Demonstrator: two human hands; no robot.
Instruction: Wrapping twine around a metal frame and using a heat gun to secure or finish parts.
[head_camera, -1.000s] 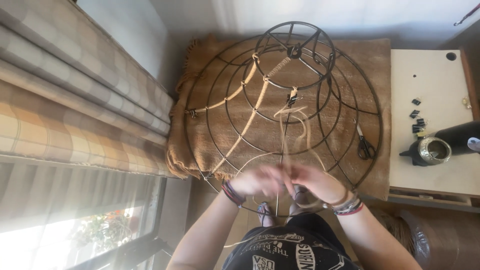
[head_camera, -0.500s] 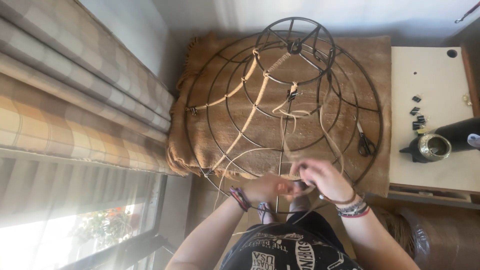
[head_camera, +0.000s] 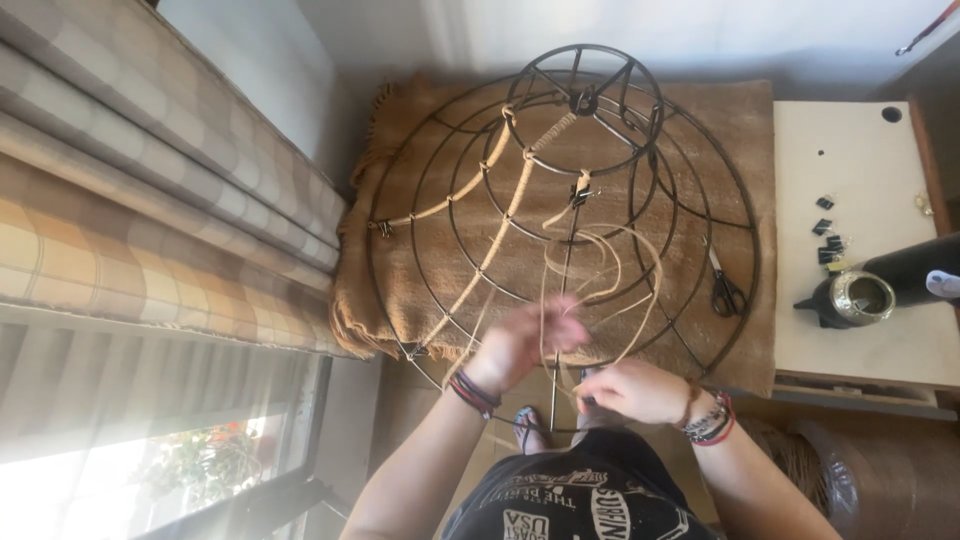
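- Hands first: the left hand (head_camera: 522, 345) is blurred, its fingers closed around a pale cord (head_camera: 610, 280) near the lower rim of a wire frame (head_camera: 560, 230); the right hand (head_camera: 635, 392) sits just beside it at four o'clock, pinching the same cord close to a vertical rib. The two hands are near each other but not touching.
- Cord: it loops loosely upward from the hands toward the frame's middle, where it meets a rib already wrapped in the same cord. With that much slack, a loop could, I judge, snag on a neighbouring wire or knot on itself when pulled.
- Grip risk: if the right hand's pinch loosens, the wrapping on the rib could slacken and unwind.
- Frame: a dark, dome-shaped cage, it lies on a brown burlap cloth (head_camera: 740, 130), its small ring at twelve o'clock. It looks light, so a hard tug may well tip or slide it toward the person.
- Scissors (head_camera: 727, 290): they lie on the cloth inside the rim at three o'clock; a swinging loop might catch them.
- Bench (head_camera: 860, 160): farther out at three o'clock, a pale bench carries small black clips (head_camera: 827, 240) and a dark round pot (head_camera: 850, 298), well apart from the cord.
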